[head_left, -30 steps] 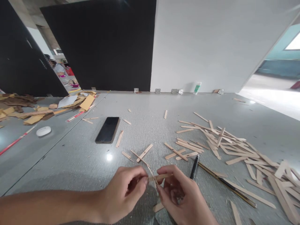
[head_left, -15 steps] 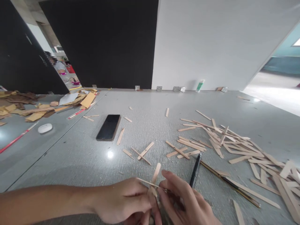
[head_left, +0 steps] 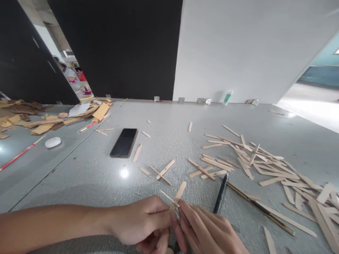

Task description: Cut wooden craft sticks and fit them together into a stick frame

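My left hand (head_left: pixel 144 223) and my right hand (head_left: pixel 209 231) meet at the bottom middle, just above the grey table (head_left: pixel 87 176). Between their pinched fingertips they hold a flat wooden craft stick (head_left: pixel 180 191) that points up and to the right, and a thin wooden sliver (head_left: pixel 167 196) crossing it. Both hands are closed around these pieces; the lower ends are hidden by the fingers.
A black pen (head_left: pixel 221 193) and a dark pencil (head_left: pixel 261 209) lie right of my hands. Several loose craft sticks (head_left: pixel 254 158) are scattered at right and a few (head_left: pixel 161 172) just ahead. A black phone (head_left: pixel 124 142) lies farther back, a white oval object (head_left: pixel 53 142) and cardboard scraps (head_left: pixel 39 120) at left.
The hands have drawn lower and closer together. The stick, held level a second ago, now stands tilted up to the right, with the thin sliver sticking out to the left.
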Demonstrator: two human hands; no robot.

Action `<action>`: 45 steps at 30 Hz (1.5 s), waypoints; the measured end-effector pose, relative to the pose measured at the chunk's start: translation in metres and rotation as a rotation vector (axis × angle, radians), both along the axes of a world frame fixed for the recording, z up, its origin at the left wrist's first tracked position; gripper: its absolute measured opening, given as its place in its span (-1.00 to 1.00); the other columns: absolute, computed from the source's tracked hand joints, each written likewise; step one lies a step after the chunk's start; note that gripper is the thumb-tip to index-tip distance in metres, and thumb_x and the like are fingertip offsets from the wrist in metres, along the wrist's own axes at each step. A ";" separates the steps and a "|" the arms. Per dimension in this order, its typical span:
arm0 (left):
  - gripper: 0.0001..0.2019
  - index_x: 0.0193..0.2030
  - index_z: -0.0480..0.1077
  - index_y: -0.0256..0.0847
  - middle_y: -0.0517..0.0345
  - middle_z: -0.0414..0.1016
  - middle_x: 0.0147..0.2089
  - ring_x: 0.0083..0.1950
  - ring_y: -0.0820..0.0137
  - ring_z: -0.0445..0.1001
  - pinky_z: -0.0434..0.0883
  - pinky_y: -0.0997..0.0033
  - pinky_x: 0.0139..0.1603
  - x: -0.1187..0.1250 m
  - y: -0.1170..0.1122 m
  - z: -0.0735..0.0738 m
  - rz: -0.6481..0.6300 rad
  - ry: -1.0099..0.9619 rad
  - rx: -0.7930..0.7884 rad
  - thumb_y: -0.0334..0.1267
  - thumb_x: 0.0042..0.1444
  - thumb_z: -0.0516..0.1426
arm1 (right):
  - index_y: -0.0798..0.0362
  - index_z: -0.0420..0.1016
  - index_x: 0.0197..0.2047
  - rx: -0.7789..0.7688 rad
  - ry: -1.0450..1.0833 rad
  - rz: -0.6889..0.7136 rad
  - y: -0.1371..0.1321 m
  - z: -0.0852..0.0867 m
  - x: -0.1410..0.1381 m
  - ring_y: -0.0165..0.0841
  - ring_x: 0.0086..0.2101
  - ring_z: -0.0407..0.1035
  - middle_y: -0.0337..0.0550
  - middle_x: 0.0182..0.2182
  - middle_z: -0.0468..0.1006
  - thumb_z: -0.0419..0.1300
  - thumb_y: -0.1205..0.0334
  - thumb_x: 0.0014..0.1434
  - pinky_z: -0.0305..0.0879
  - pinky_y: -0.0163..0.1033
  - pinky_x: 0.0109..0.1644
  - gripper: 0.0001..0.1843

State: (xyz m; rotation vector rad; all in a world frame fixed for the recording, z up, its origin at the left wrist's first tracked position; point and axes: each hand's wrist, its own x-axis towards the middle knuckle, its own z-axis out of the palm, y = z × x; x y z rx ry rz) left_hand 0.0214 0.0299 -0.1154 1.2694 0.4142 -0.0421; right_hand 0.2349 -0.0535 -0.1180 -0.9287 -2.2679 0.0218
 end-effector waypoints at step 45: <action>-0.54 0.25 0.24 -0.12 0.22 0.53 -0.34 -0.44 0.46 0.59 0.46 0.65 -0.55 0.001 -0.010 -0.020 0.372 -0.239 0.033 -0.06 0.33 0.26 | -0.09 0.40 0.04 -0.186 0.243 -0.203 0.017 -0.014 -0.002 -0.40 -0.41 0.53 -0.26 -0.33 0.59 0.03 0.39 0.49 0.43 -0.31 -0.34 -0.78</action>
